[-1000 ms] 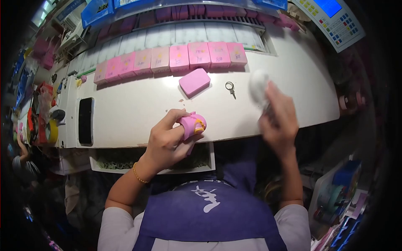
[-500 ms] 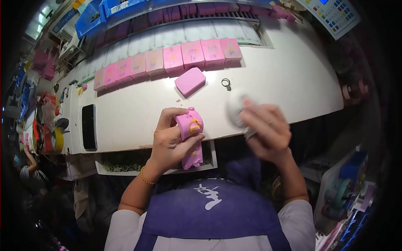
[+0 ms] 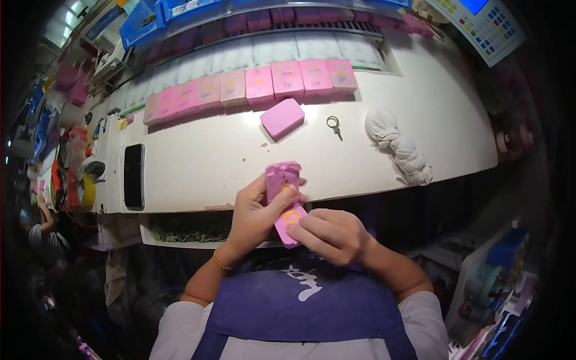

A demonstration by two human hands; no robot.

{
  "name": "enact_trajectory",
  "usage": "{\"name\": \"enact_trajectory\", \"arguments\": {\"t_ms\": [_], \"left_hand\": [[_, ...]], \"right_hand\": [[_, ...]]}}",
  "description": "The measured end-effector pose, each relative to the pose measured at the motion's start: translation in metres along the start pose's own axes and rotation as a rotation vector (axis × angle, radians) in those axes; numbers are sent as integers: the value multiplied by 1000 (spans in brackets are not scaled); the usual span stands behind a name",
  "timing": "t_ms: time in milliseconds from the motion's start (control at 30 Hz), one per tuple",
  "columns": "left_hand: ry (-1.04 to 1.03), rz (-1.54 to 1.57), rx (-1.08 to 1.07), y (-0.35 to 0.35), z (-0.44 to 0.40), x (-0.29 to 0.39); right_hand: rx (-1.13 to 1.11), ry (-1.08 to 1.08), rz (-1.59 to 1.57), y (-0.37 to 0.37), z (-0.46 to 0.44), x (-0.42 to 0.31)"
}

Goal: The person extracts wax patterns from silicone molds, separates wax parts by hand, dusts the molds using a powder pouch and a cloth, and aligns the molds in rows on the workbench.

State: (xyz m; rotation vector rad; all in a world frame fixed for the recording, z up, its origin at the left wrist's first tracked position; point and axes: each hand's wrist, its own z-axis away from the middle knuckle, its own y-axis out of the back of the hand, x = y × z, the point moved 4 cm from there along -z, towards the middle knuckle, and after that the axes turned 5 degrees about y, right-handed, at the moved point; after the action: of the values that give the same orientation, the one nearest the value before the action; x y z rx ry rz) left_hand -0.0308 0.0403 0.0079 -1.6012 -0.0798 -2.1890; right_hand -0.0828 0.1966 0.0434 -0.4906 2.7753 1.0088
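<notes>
In the head view, a pink rubber mold (image 3: 282, 174) with yellow marks is held over the table's front edge, folded open into an upper and a lower part. My left hand (image 3: 251, 210) is closed around its upper part, thumb pressed on the inner face. Fingers of my right hand (image 3: 335, 235) pinch the lower part at its right side. Beyond my hands lies a closed pink block (image 3: 283, 119). A small metal ring with a stem (image 3: 335, 127) rests to its right. Farther right is a twisted white cloth bundle (image 3: 399, 147).
A row of pink blocks (image 3: 259, 84) with handwriting stands across the table (image 3: 204, 150). At left lies a black phone (image 3: 134, 177). An open drawer (image 3: 186, 231) with greenish scraps sits below the edge. A keypad device (image 3: 489, 30) is at upper right.
The white cloth bundle has gone from my right hand onto the table at right. My right hand has come left to the mold, which now stands opened out.
</notes>
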Motion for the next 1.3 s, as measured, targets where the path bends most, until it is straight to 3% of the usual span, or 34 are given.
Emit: {"name": "enact_trajectory", "arguments": {"t_ms": [167, 267, 333, 400, 467, 600, 800, 900, 1033, 1167, 1233, 1300], "left_hand": [[-10, 154, -226, -6, 1, 7], [56, 290, -383, -6, 6, 5], [-56, 32, -445, -7, 12, 6], [-38, -138, -430, -5, 9, 7], [-147, -303, -424, -4, 8, 11], [-275, -478, -259, -4, 7, 17], [-429, -662, -222, -4, 7, 11], [-370, -571, -150, 2, 3, 6], [-173, -339, -178, 1, 5, -5], [-360, -502, -39, 18, 5, 0], [-278, -486, 226, 42, 4, 10], [-148, -791, 422, 79, -1, 18]], "right_hand": [[93, -165, -104, 8, -11, 14], [51, -331, 121, 26, -24, 19], [134, -459, 1, 23, -21, 29], [102, -611, -467, 14, -13, 38], [100, -555, -421, 14, -9, 36], [104, -489, -331, 13, -15, 32], [36, -412, -377, 2, -22, 34], [151, -488, -445, 1, -25, 41], [48, -591, -603, 0, -5, 43], [29, -589, -606, -9, -1, 53], [165, -716, -300, 6, 4, 65], [221, -741, 78, 24, 14, 82]]}}
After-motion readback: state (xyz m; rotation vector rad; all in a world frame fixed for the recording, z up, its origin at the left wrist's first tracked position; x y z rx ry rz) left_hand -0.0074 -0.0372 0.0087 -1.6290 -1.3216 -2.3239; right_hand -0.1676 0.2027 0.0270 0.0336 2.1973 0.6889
